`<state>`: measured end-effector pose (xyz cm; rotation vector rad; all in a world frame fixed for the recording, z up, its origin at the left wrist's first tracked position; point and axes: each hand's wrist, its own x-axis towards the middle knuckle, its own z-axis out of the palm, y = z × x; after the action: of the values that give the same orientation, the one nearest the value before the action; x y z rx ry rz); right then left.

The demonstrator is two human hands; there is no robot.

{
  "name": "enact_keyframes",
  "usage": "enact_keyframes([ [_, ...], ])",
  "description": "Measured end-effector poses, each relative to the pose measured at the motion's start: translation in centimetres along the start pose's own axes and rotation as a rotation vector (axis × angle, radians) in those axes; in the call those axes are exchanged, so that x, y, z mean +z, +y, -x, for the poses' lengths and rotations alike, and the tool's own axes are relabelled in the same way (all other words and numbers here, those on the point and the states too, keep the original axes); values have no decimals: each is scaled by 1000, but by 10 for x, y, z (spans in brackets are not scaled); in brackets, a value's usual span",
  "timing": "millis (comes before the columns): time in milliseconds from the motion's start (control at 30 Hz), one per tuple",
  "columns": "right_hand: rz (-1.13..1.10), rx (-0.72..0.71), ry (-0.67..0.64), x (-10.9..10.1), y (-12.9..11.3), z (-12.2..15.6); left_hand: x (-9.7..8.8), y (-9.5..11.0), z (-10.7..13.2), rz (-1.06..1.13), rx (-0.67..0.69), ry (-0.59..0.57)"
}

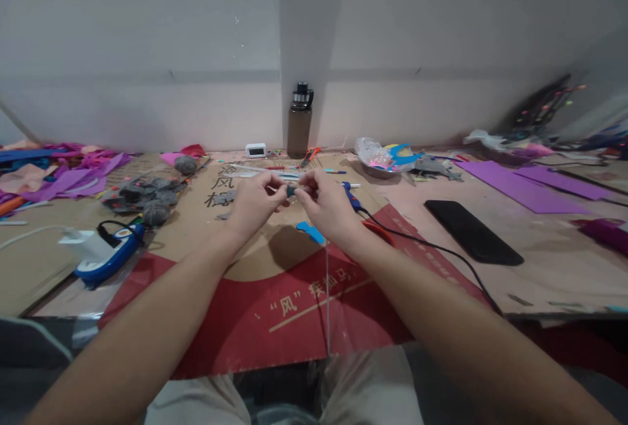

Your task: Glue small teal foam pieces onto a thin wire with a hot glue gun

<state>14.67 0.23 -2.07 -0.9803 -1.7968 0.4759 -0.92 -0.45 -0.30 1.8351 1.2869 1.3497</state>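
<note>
Close together over the cardboard sheet (245,261), my left hand (260,199) and my right hand (326,206) pinch a small dark grey-green piece (291,190) between their fingertips. Its exact kind is too small to make out. Below the hands lies a bright blue cut-out piece (310,231). Just right of my right hand is a blue corded tool (351,197), partly hidden, which looks like a glue gun. Small grey scraps (224,198) rest left of my left hand.
A bottle (299,121) and a small white digital clock (256,150) stand at the back. Left are grey felt pieces (142,196), coloured scraps (73,170) and a blue power strip (110,261). Right are a bowl (380,169), a black phone (472,231) and purple sheets (523,186).
</note>
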Motion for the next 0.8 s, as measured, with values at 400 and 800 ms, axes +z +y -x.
enact_keyframes([
  [400,-84,35,-52,0,4,-1,-2,-10,-9,336,-106,103],
  [800,-29,-51,-296,-12,4,-5,-13,-8,-16,585,-171,220],
])
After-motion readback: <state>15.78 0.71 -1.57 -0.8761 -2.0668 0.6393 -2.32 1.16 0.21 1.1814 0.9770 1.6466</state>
